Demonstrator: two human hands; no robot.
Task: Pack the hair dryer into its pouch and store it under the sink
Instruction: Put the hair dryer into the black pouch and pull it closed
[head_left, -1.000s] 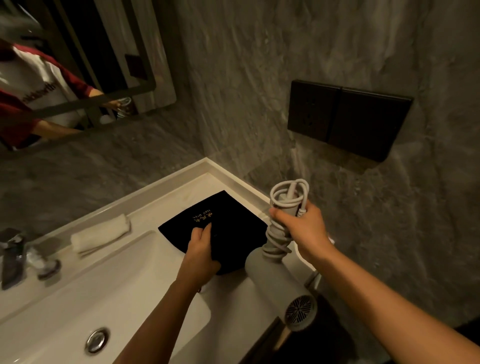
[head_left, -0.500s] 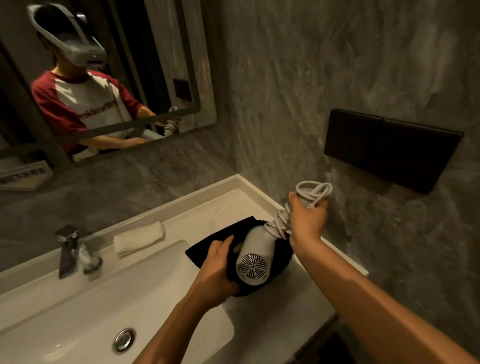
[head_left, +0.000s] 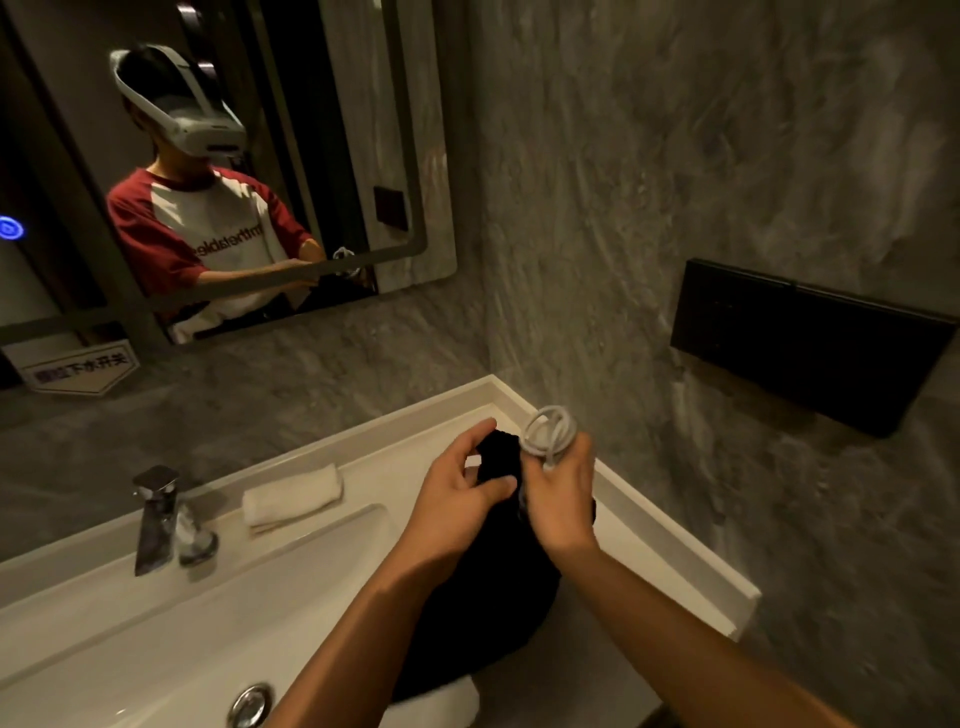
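Note:
The black fabric pouch (head_left: 493, 597) lies bulging on the white counter at the sink's right end. The hair dryer's body is hidden inside it; only its coiled white cord (head_left: 549, 434) sticks out at the pouch's far opening. My right hand (head_left: 563, 501) is closed around the cord and the hidden handle at the pouch mouth. My left hand (head_left: 462, 493) pinches the black rim of the opening (head_left: 500, 457) just to the left of the cord.
The white sink basin (head_left: 218, 618) with its drain (head_left: 249, 704) is at the lower left. A chrome tap (head_left: 156, 519) and a folded white towel (head_left: 291, 496) stand behind it. A mirror (head_left: 218, 156) hangs above; a black wall panel (head_left: 810, 343) is at right.
The dryer's body went from lying on top of the pouch to inside it. My left hand moved up from the pouch's flat side to its opening. The view tilted upward.

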